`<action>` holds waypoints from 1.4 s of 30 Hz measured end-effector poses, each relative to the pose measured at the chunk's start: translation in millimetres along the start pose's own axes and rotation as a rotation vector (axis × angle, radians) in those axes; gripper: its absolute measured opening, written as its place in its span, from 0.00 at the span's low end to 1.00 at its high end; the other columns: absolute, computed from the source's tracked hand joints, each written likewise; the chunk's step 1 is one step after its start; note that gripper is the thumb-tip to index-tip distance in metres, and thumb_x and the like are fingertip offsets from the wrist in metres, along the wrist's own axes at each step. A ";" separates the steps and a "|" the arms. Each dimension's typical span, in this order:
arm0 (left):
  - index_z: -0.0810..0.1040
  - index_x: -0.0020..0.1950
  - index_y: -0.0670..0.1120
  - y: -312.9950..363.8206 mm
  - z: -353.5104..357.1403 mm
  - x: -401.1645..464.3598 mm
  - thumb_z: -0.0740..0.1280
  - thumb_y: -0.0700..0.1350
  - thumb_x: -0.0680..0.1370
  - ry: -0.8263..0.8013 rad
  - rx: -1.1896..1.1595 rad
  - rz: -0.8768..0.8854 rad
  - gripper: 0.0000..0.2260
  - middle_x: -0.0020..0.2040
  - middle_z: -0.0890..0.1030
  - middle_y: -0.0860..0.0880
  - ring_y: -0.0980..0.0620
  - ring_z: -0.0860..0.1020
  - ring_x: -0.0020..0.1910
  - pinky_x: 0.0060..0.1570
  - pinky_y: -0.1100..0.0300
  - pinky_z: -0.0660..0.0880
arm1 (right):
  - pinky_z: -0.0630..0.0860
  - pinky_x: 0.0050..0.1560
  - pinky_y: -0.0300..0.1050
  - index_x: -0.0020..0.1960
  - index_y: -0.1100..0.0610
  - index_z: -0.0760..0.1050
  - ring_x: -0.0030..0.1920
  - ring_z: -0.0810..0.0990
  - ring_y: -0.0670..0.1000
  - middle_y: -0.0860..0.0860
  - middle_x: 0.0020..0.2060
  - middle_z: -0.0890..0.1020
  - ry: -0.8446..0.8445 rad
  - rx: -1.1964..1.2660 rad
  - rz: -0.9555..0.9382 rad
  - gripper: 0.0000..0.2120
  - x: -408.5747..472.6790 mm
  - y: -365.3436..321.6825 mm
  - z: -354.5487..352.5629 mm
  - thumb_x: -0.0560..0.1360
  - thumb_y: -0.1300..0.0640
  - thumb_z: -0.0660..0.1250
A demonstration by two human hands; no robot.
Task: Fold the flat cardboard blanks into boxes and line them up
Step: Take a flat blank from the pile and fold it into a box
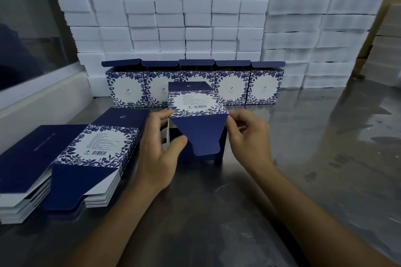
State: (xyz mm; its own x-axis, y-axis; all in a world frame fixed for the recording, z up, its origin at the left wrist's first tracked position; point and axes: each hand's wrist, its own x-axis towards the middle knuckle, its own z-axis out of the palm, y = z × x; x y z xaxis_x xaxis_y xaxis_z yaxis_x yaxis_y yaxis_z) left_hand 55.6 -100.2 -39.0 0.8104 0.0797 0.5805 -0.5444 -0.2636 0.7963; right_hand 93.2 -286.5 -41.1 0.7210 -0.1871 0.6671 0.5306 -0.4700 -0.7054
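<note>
- A half-folded box (195, 102) is held at the centre of the frame, above the steel table (303, 158), its navy bottom flap (201, 134) hanging toward the camera.
- Its left edge is pinched by the curled fingers and thumb of the left hand (160, 149).
- Its right corner is pinched by the fingertips of the right hand (249, 134).
- A row of five finished boxes (263, 84), lids open, is seen just behind; the middle one is partly hidden by the held box.
- A stack of flat blanks (95, 149) lies at the lower left, near the left hand.
- White foam blocks (195, 11) are piled across the upper frame, behind the row.
</note>
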 end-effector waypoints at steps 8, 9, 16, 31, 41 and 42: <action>0.70 0.60 0.59 -2.7 -1.0 2.3 0.64 0.66 0.71 0.113 0.065 -0.027 0.21 0.60 0.76 0.55 0.56 0.74 0.62 0.59 0.47 0.75 | 0.81 0.41 0.51 0.40 0.52 0.81 0.36 0.82 0.47 0.48 0.35 0.84 -0.260 -0.109 0.163 0.09 -3.4 8.0 2.4 0.76 0.49 0.73; 0.70 0.59 0.60 -2.7 -1.0 2.7 0.63 0.67 0.71 0.121 0.065 -0.032 0.20 0.59 0.76 0.56 0.58 0.75 0.61 0.58 0.48 0.76 | 0.80 0.41 0.53 0.38 0.52 0.80 0.36 0.82 0.49 0.49 0.34 0.84 -0.273 -0.111 0.160 0.10 -4.4 8.9 2.9 0.76 0.49 0.73; 0.73 0.57 0.58 -1.2 -0.3 4.2 0.63 0.68 0.71 0.170 0.053 -0.051 0.20 0.53 0.78 0.63 0.64 0.76 0.56 0.52 0.67 0.72 | 0.77 0.38 0.48 0.34 0.50 0.75 0.33 0.79 0.49 0.48 0.32 0.82 -0.282 -0.136 0.155 0.14 -2.9 10.6 3.6 0.76 0.49 0.73; 0.75 0.55 0.56 -1.4 -2.0 7.2 0.66 0.66 0.70 0.215 0.014 -0.092 0.20 0.55 0.78 0.61 0.68 0.75 0.55 0.54 0.66 0.71 | 0.77 0.43 0.35 0.76 0.35 0.57 0.44 0.80 0.41 0.42 0.46 0.79 -0.362 -0.054 0.054 0.33 -10.2 13.9 11.3 0.75 0.37 0.66; 0.77 0.64 0.57 -5.0 -2.7 7.8 0.53 0.64 0.78 0.052 -0.178 -0.147 0.23 0.62 0.80 0.57 0.61 0.76 0.62 0.60 0.57 0.73 | 0.75 0.48 0.39 0.45 0.45 0.74 0.50 0.78 0.45 0.51 0.49 0.79 -0.048 0.182 0.066 0.12 -1.7 -10.2 4.6 0.76 0.38 0.62; 0.76 0.64 0.57 -6.6 -1.7 7.9 0.54 0.63 0.78 0.048 -0.128 -0.121 0.21 0.61 0.79 0.59 0.64 0.76 0.59 0.58 0.62 0.73 | 0.73 0.46 0.36 0.42 0.46 0.72 0.48 0.76 0.43 0.51 0.46 0.79 -0.012 0.154 0.043 0.12 -0.6 -12.7 3.9 0.76 0.38 0.62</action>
State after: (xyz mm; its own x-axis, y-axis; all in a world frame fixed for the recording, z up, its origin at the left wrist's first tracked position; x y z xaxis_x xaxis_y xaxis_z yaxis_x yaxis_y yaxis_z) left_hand 65.2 -96.2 -39.4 0.8621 0.1496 0.4842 -0.4692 -0.1255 0.8741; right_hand 87.8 -277.0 -33.5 0.7493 -0.1935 0.6334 0.5607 -0.3235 -0.7622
